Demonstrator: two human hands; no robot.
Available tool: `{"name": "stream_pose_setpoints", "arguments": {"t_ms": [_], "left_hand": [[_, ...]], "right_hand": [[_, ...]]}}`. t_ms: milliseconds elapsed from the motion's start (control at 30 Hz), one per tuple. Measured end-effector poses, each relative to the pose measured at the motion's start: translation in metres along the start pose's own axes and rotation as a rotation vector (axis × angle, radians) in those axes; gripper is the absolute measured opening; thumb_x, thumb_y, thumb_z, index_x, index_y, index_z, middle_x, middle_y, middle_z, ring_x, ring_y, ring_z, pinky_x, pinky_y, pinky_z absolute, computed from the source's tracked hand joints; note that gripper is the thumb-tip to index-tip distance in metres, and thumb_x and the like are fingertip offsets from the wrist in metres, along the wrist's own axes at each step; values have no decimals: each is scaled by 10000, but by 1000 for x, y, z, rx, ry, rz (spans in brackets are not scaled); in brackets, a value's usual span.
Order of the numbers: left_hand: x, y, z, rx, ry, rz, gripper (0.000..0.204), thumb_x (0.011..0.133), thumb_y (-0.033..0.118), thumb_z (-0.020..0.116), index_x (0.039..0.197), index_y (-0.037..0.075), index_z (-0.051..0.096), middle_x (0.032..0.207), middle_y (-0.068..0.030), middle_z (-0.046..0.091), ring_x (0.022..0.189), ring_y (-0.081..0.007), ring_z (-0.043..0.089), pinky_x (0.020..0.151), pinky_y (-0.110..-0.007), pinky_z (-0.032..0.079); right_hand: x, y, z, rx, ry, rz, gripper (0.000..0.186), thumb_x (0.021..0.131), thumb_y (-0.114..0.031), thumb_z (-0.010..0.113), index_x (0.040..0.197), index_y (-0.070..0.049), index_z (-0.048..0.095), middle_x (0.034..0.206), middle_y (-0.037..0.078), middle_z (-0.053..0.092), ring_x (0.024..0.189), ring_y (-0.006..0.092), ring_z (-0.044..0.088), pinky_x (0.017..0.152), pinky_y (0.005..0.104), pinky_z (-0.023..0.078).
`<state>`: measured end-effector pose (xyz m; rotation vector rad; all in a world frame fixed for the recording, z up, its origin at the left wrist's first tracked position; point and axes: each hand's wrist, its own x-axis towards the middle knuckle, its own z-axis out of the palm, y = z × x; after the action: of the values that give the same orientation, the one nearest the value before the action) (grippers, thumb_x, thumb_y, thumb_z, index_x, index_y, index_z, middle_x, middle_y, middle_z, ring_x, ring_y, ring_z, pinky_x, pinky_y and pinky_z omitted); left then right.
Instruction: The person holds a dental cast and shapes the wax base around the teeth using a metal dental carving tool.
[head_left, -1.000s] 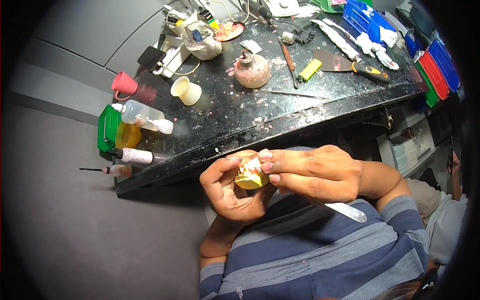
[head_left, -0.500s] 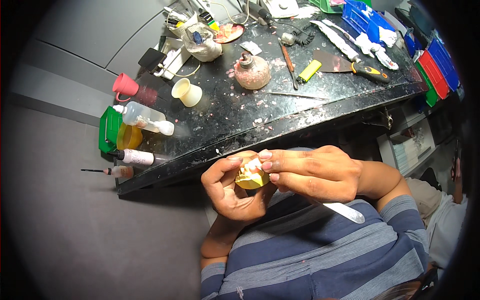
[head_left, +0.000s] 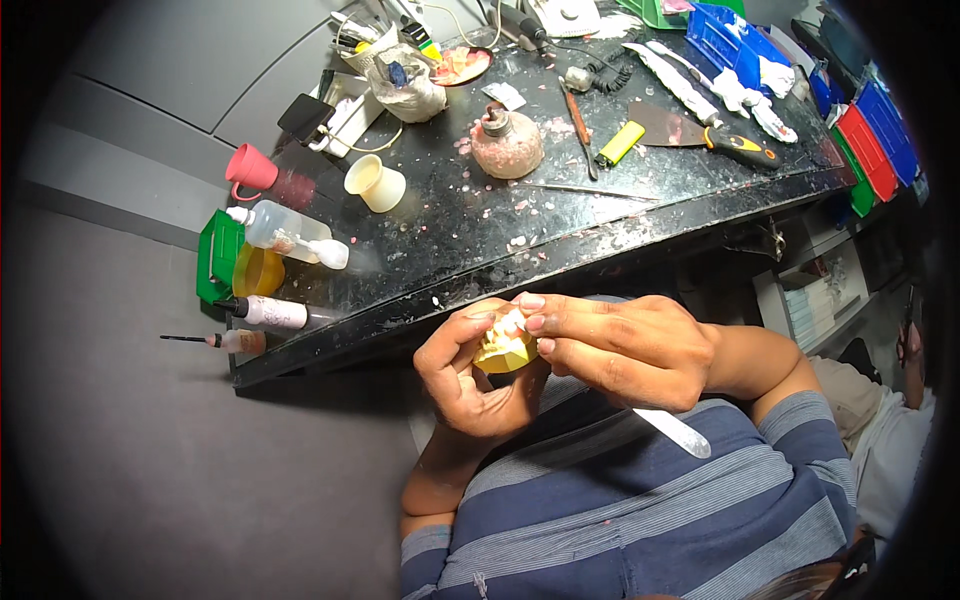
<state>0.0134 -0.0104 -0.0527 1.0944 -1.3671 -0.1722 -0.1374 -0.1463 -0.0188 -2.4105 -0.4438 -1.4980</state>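
My left hand point(head_left: 475, 385) is closed around a yellow dental plaster model point(head_left: 506, 357), thumb on one side and fingers behind it. Pale pink material and what look like teeth show on its upper part. Against that top press the fingertips of my right hand point(head_left: 630, 348). Tucked in the right palm is a spatula point(head_left: 676, 432), whose flat, rounded whitish end sticks out below the hand; its other end is hidden. Both hands are in front of my striped shirt, just off the bench's near edge.
The black bench point(head_left: 430, 235) carries a pink-crusted burner bottle point(head_left: 507, 148), a cream cup point(head_left: 376, 184), a lighter point(head_left: 620, 144), a scraper point(head_left: 700, 135) and a wax carver point(head_left: 578, 128). Bottles point(head_left: 275, 313) line its left end. Blue bins point(head_left: 735, 45) stand far right; another person point(head_left: 895, 440) is at right.
Both hands have shifted slightly while still on the model, the left one a little to the right. The spatula's exposed end has swung slightly left and down.
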Motion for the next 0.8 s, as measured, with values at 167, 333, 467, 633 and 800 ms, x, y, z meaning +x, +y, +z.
{"name": "stream_pose_setpoints", "arguments": {"t_ms": [167,333,467,633,800], "left_hand": [[1,-7,-3,132,-43,72,630,903,80,797,1324,23,332,1212,-254,595,1109,-259,647,958,-371,533],[8,-11,-5,305,-90,154,593,904,40,781,1316,22,355,1193,-244,595,1117,-270,645,982,-396,537],[9,-11,-4,344,-101,160,623,879,11,798,1319,28,357,1198,-233,592,1117,-263,644,984,-390,540],[6,-6,-1,84,-40,17,688,825,-1,846,1320,11,367,1237,-243,555,1070,-283,672,895,-354,582],[6,0,2,18,-12,-25,670,839,9,840,1317,5,369,1229,-241,560,1071,-262,664,918,-351,568]], "right_hand": [[-4,-2,2,-5,-2,57,256,850,-5,680,1057,146,666,1100,303,697,978,364,755,737,362,655],[-1,-6,-3,9,-34,136,257,854,24,676,1084,137,663,1090,293,696,907,331,760,698,343,647],[4,-5,-7,35,53,295,229,873,118,673,1101,122,643,1045,255,707,838,312,757,683,341,641],[-4,0,-1,191,236,389,226,942,74,648,1165,80,612,1044,236,744,839,297,778,688,330,633],[-11,-6,-9,211,134,382,233,910,89,654,1142,75,632,975,207,756,784,290,778,670,346,634]]}}
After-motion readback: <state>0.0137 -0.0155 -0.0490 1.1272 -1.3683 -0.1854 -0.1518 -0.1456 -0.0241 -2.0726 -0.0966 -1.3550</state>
